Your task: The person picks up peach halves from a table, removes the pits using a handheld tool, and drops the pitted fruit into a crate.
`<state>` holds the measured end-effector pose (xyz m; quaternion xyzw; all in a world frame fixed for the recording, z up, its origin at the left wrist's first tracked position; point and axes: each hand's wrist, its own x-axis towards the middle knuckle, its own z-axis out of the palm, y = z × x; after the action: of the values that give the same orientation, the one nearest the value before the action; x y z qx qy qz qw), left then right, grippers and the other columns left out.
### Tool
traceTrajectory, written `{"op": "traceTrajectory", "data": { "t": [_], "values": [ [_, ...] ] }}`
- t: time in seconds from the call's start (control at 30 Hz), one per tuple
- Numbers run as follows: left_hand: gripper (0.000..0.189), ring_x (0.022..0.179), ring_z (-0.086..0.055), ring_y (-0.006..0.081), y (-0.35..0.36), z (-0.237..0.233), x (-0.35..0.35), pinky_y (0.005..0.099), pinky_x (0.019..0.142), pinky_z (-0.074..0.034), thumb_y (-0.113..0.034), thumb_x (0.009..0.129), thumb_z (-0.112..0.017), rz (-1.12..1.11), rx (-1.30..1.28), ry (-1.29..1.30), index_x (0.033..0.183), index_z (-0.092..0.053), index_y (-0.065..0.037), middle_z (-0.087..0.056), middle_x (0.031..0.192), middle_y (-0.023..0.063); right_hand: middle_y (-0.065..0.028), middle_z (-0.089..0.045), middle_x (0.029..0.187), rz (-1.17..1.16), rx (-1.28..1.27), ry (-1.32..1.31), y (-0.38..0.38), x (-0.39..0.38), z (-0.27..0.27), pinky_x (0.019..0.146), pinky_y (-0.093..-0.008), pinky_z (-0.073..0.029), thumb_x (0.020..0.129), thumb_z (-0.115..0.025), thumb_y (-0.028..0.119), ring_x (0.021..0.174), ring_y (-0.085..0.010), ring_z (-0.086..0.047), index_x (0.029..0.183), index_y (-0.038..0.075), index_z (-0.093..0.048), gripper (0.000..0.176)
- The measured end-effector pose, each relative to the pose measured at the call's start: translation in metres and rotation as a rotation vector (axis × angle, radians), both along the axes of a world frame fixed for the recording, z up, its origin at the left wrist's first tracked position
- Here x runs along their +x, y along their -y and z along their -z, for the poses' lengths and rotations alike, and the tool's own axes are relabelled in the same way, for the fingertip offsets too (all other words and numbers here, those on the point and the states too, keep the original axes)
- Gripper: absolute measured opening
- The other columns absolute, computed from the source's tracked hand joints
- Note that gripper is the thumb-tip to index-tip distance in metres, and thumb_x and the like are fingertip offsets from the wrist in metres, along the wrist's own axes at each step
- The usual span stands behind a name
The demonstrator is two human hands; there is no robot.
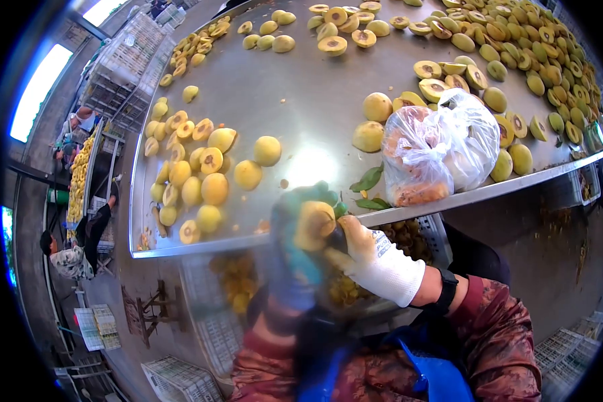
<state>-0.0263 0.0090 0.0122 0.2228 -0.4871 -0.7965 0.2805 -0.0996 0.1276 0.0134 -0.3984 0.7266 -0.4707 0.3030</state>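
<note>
My left hand [291, 248], in a teal glove and blurred by motion, is wrapped round a yellow peach [313, 226] just off the table's front edge. A dark line shows on the fruit's side. My right hand [375, 261], in a white glove with yellowish fingertips, is closed against the peach's right side. Something dark shows between its thumb and fingers, too hidden to name. Whole and halved peaches [214, 189] lie on the metal table [248, 100] to the left of my hands. Green leaves [368, 179] lie beyond my right hand.
A knotted clear plastic bag [442, 151] sits by the table's front edge. A large heap of halved peaches [529, 50] covers the far right. Below the edge stand crates [208, 301] with fruit. At the left are stacked crates [124, 60] and a seated person [74, 261].
</note>
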Motion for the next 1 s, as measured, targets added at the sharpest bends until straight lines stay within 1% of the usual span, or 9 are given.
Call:
{"op": "traceTrajectory", "data": {
  "t": [0.13, 0.27, 0.37, 0.6, 0.73, 0.77, 0.83, 0.93, 1.0],
  "values": [
    [0.042, 0.100, -0.060, 0.0249, 0.006, 0.001, 0.002, 0.0391, 0.090, -0.049, -0.038, 0.099, -0.047, 0.061, -0.335, 0.005, 0.116, -0.056, 0.000, -0.061, 0.110, 0.0114, -0.0245, -0.059, 0.098, 0.003, -0.053, -0.033, -0.001, 0.000, 0.005, 0.076, -0.0422, -0.051, 0.084, -0.069, 0.016, 0.089, -0.0414, -0.061, 0.123, -0.005, -0.042, 0.051],
    [0.040, 0.094, -0.059, 0.0236, 0.005, 0.006, 0.003, 0.0328, 0.080, -0.047, -0.034, 0.097, -0.048, -0.047, -0.665, 0.167, 0.110, -0.059, 0.001, -0.060, 0.103, 0.0128, -0.0228, -0.059, 0.095, -0.025, -0.109, -0.175, -0.003, 0.002, 0.016, 0.076, -0.0415, -0.049, 0.084, -0.068, 0.012, 0.087, -0.0405, -0.060, 0.121, -0.003, -0.043, 0.048],
    [0.045, 0.093, -0.059, 0.0244, 0.008, 0.011, 0.009, 0.0329, 0.080, -0.047, -0.036, 0.100, -0.040, -0.041, -0.582, 0.169, 0.111, -0.059, 0.002, -0.060, 0.104, 0.0140, -0.0216, -0.058, 0.092, -0.068, -0.121, -0.100, -0.003, 0.003, 0.022, 0.073, -0.0410, -0.049, 0.084, -0.067, 0.008, 0.083, -0.0394, -0.059, 0.119, -0.002, -0.043, 0.044],
    [0.042, 0.089, -0.063, 0.0231, 0.000, 0.002, 0.010, 0.0345, 0.081, -0.054, -0.035, 0.103, -0.040, -0.034, -0.430, 0.019, 0.113, -0.056, 0.003, -0.063, 0.100, 0.0135, -0.0197, -0.058, 0.088, -0.045, -0.247, -0.159, -0.003, 0.011, 0.036, 0.067, -0.0405, -0.048, 0.083, -0.064, 0.005, 0.079, -0.0376, -0.059, 0.118, -0.002, -0.043, 0.041],
    [0.041, 0.084, -0.063, 0.0215, 0.000, -0.001, 0.014, 0.0331, 0.077, -0.055, -0.033, 0.104, -0.039, -0.144, -0.964, 0.229, 0.109, -0.056, 0.004, -0.063, 0.099, 0.0132, -0.0240, -0.057, 0.082, -0.035, -0.273, -0.089, 0.000, 0.013, 0.030, 0.063, -0.0497, -0.045, 0.081, -0.063, 0.007, 0.074, -0.0463, -0.058, 0.106, -0.003, -0.044, 0.033],
    [0.041, 0.083, -0.063, 0.0208, 0.000, -0.003, 0.013, 0.0328, 0.077, -0.055, -0.032, 0.104, -0.038, -0.163, -1.067, 0.243, 0.108, -0.056, 0.004, -0.062, 0.099, 0.0131, -0.0223, -0.058, 0.082, -0.056, -0.235, -0.051, 0.001, 0.012, 0.026, 0.062, -0.0464, -0.046, 0.081, -0.062, 0.006, 0.074, -0.0427, -0.058, 0.109, -0.002, -0.043, 0.034],
    [0.041, 0.083, -0.063, 0.0199, -0.001, -0.004, 0.011, 0.0322, 0.076, -0.055, -0.032, 0.104, -0.038, -0.198, -1.066, 0.245, 0.106, -0.057, 0.005, -0.062, 0.100, 0.0129, -0.0189, -0.058, 0.082, -0.085, -0.165, 0.028, 0.002, 0.011, 0.020, 0.062, -0.0399, -0.047, 0.082, -0.061, 0.004, 0.072, -0.0354, -0.060, 0.114, -0.002, -0.043, 0.038],
    [0.041, 0.083, -0.062, 0.0188, -0.004, -0.002, 0.012, 0.0314, 0.075, -0.055, -0.031, 0.104, -0.038, -0.231, -0.931, 0.238, 0.104, -0.058, 0.005, -0.062, 0.100, 0.0123, -0.0182, -0.059, 0.081, -0.061, -0.296, -0.031, 0.004, 0.016, 0.032, 0.061, -0.0399, -0.047, 0.084, -0.060, 0.004, 0.071, -0.0345, -0.060, 0.113, 0.000, -0.043, 0.035],
    [0.038, 0.087, -0.061, 0.0208, -0.001, -0.002, 0.016, 0.0328, 0.079, -0.053, -0.029, 0.103, -0.040, -0.208, -0.987, 0.268, 0.108, -0.057, 0.005, -0.060, 0.104, 0.0131, -0.0207, -0.058, 0.080, -0.048, -0.339, -0.030, 0.004, 0.017, 0.033, 0.063, -0.0454, -0.046, 0.083, -0.061, 0.006, 0.070, -0.0417, -0.057, 0.109, 0.000, -0.042, 0.033]
  ]
}}
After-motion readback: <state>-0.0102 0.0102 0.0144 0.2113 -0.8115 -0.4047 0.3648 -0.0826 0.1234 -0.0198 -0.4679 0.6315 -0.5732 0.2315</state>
